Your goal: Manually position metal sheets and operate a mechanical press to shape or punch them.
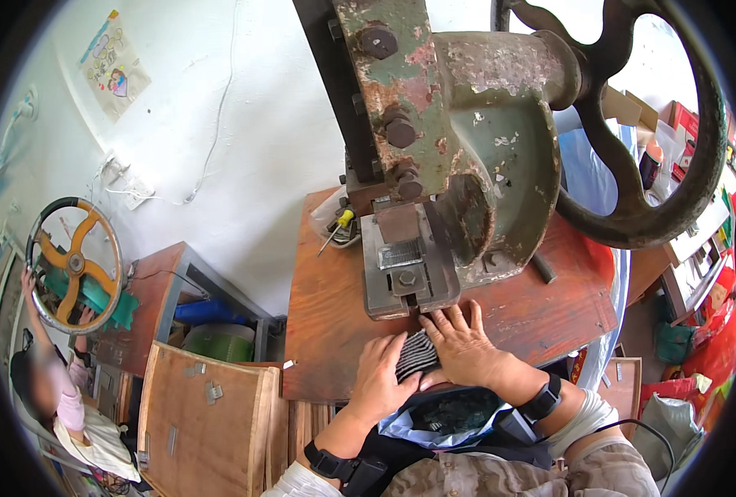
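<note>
- Currently, a striped grey bundle (418,356) sits between the person's hands, at the near edge of the reddish worktop (322,340).
- Both hands are clamped on it: the left hand (380,374) with bent fingers along one side, the right hand (466,352) from the other, fingers spread forward.
- Just beyond stands the metal bed (414,286) of a worn green press (509,157).
- Near the press, a yellow-handled screwdriver (345,219).
- Below the hands, an open plastic bag (401,427).
- Further left, a wooden tray (206,414).
</note>
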A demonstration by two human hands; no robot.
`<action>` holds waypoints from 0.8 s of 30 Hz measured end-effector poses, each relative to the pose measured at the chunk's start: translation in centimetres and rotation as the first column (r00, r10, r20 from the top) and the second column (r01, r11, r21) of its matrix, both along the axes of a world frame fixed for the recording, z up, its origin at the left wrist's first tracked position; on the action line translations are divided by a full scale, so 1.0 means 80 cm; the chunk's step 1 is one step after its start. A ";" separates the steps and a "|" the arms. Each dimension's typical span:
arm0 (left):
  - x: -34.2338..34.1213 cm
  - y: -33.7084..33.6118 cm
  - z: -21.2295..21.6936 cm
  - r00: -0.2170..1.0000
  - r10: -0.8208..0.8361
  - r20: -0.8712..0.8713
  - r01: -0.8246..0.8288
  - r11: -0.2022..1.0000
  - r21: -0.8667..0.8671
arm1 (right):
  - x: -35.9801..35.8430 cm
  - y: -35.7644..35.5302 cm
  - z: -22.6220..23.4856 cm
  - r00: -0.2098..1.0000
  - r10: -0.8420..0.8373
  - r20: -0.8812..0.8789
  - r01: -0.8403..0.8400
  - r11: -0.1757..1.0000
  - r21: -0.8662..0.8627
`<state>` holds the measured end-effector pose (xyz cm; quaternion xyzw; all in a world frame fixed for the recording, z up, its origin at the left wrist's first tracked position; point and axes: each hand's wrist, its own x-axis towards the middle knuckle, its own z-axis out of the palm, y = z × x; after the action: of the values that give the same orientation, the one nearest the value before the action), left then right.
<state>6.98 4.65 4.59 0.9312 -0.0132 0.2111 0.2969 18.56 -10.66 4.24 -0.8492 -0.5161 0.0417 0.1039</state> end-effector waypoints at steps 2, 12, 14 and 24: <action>-0.004 0.003 -0.007 1.000 0.009 0.020 -0.008 1.000 -0.022 | -0.005 0.007 0.004 1.000 0.009 -0.007 -0.009 1.000 -0.012; -0.006 0.011 0.010 0.994 0.060 -0.095 -0.057 0.998 0.041 | 0.015 -0.012 0.001 0.986 0.125 -0.110 -0.103 0.977 0.188; -0.014 0.014 0.002 0.992 0.128 -0.005 -0.127 0.991 0.050 | 0.016 -0.025 -0.006 0.960 0.108 -0.260 0.032 0.877 0.480; 0.042 0.031 0.104 0.914 0.355 0.195 -0.336 0.933 -0.128 | 0.010 -0.030 -0.003 0.995 0.087 -0.049 -0.043 0.816 0.576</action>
<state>10.37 7.11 12.92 0.8758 0.1293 0.3600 0.2943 19.36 -13.05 3.99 -0.7583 -0.5290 -0.0810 0.3721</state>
